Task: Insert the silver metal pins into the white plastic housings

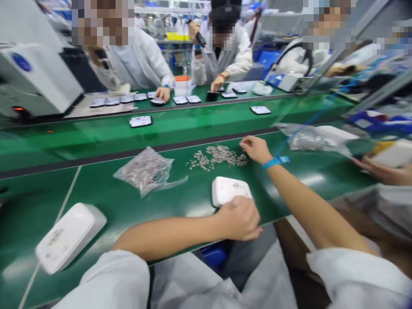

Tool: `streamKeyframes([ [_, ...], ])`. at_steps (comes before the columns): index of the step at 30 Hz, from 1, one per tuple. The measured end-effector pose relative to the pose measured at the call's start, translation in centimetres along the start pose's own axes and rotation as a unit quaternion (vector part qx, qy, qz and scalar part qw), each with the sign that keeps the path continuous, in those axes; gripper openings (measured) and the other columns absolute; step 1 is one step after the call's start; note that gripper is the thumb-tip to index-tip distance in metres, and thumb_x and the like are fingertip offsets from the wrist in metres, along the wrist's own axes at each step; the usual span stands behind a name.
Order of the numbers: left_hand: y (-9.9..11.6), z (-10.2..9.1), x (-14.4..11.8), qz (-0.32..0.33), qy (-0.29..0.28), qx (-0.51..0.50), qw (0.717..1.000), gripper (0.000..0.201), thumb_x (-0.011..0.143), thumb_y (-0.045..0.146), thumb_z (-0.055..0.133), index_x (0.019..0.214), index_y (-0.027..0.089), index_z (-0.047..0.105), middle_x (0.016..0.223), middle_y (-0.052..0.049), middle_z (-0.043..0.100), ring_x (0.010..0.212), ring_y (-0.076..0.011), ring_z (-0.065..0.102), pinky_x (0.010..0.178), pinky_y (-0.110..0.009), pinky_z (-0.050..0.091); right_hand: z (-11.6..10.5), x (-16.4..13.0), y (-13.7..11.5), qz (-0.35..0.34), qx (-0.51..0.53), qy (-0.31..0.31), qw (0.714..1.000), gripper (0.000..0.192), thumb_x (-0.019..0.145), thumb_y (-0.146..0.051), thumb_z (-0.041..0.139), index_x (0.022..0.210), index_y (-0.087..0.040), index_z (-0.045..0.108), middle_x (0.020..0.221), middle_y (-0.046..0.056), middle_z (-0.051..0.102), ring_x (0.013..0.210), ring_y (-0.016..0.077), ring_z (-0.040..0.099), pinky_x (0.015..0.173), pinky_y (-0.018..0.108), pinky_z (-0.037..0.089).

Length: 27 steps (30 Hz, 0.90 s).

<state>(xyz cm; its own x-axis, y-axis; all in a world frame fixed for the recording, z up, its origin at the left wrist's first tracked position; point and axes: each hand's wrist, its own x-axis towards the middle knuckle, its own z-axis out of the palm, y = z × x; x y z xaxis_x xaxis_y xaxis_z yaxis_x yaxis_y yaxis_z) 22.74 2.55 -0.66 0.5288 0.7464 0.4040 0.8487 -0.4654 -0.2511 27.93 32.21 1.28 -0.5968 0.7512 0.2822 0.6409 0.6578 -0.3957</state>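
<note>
My left hand [240, 218] grips the near edge of a small white plastic case [227, 190] lying flat on the green bench [106, 193]. My right hand [255, 148], with a blue wristband, reaches out to the right end of a loose pile of small silvery parts [217, 156], fingertips touching them. Whether it holds any part is hidden. A clear plastic bag of the same parts [146, 170] lies left of the pile.
A second white case [69, 236] lies at the near left. Another bag of parts [310, 138] sits at right, beside another person's hand [380, 169]. Flat dark devices [140, 121] ride the green conveyor; three people work across it. A grey machine [35, 77] stands far left.
</note>
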Motion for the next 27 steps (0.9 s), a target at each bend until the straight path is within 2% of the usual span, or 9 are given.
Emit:
streamKeyframes([
  [3,0.0,0.1,-0.2,-0.008,0.009,0.017,1.000,0.049,0.105,0.046,0.040,0.115,0.008,0.070,0.121,-0.021,0.068,0.107,-0.0336,0.060,0.084,-0.044,0.030,0.1,0.9,0.5,-0.007,-0.041,-0.001,0.999,0.019,0.088,-0.024,0.063,0.098,-0.018,0.078,0.104,0.010,0.080,0.100,0.0266,0.072,0.097,0.041,0.054],
  [6,0.1,0.1,-0.4,-0.003,0.010,0.026,1.000,0.049,0.105,0.045,0.040,0.118,0.008,0.069,0.123,-0.020,0.068,0.109,-0.0338,0.060,0.086,-0.044,0.029,0.5,1.9,-0.1,-0.045,-0.055,-0.026,0.997,0.021,0.088,-0.026,0.066,0.101,-0.019,0.080,0.115,0.011,0.078,0.111,0.0293,0.068,0.105,0.046,0.050],
  [8,0.1,0.1,-0.4,-0.003,0.007,0.029,1.000,0.049,0.105,0.045,0.040,0.119,0.008,0.069,0.124,-0.020,0.068,0.109,-0.0336,0.060,0.085,-0.044,0.029,1.1,2.6,-1.1,-0.081,-0.053,-0.057,0.994,0.020,0.088,-0.026,0.068,0.101,-0.019,0.081,0.112,0.010,0.078,0.109,0.0280,0.068,0.104,0.043,0.050],
  [12,0.1,0.1,-0.4,-0.014,0.003,0.027,1.000,0.049,0.106,0.044,0.038,0.119,0.008,0.068,0.125,-0.020,0.068,0.109,-0.0329,0.060,0.086,-0.044,0.029,2.2,3.9,-3.3,-0.139,-0.042,-0.122,0.982,0.018,0.084,-0.025,0.074,0.100,-0.020,0.081,0.102,0.006,0.079,0.093,0.0214,0.069,0.090,0.032,0.053],
  [16,0.1,0.1,-0.3,-0.008,-0.001,0.016,1.000,0.049,0.107,0.042,0.036,0.119,0.008,0.068,0.125,-0.019,0.068,0.108,-0.0323,0.060,0.085,-0.043,0.029,2.5,4.3,-4.1,-0.155,-0.052,-0.148,0.975,0.011,0.083,-0.017,0.069,0.084,-0.019,0.080,0.094,0.007,0.078,0.087,0.0202,0.068,0.084,0.029,0.051],
  [18,0.1,0.0,-0.3,-0.007,0.000,0.011,1.000,0.049,0.107,0.042,0.036,0.119,0.008,0.069,0.125,-0.019,0.069,0.107,-0.0318,0.060,0.084,-0.043,0.029,2.3,4.3,-4.0,-0.153,-0.057,-0.147,0.976,0.013,0.083,-0.015,0.066,0.081,-0.018,0.079,0.091,0.008,0.078,0.087,0.0215,0.067,0.084,0.030,0.050],
  [23,0.1,0.0,-0.3,-0.003,0.016,0.011,1.000,0.048,0.106,0.040,0.037,0.116,0.007,0.070,0.122,-0.020,0.070,0.104,-0.0320,0.061,0.082,-0.043,0.029,1.5,4.3,-3.9,-0.131,-0.051,-0.094,0.986,0.031,0.096,-0.020,0.052,0.112,-0.013,0.077,0.110,0.013,0.077,0.104,0.0260,0.067,0.094,0.034,0.050],
  [27,0.1,-0.1,-0.3,-0.001,-0.003,0.009,1.000,0.046,0.106,0.042,0.040,0.117,0.008,0.070,0.125,-0.020,0.069,0.106,-0.0319,0.061,0.084,-0.044,0.029,1.5,4.3,-4.1,-0.118,-0.038,-0.088,0.988,0.029,0.096,-0.023,0.053,0.107,-0.014,0.078,0.106,0.012,0.078,0.101,0.0255,0.069,0.092,0.034,0.051],
])
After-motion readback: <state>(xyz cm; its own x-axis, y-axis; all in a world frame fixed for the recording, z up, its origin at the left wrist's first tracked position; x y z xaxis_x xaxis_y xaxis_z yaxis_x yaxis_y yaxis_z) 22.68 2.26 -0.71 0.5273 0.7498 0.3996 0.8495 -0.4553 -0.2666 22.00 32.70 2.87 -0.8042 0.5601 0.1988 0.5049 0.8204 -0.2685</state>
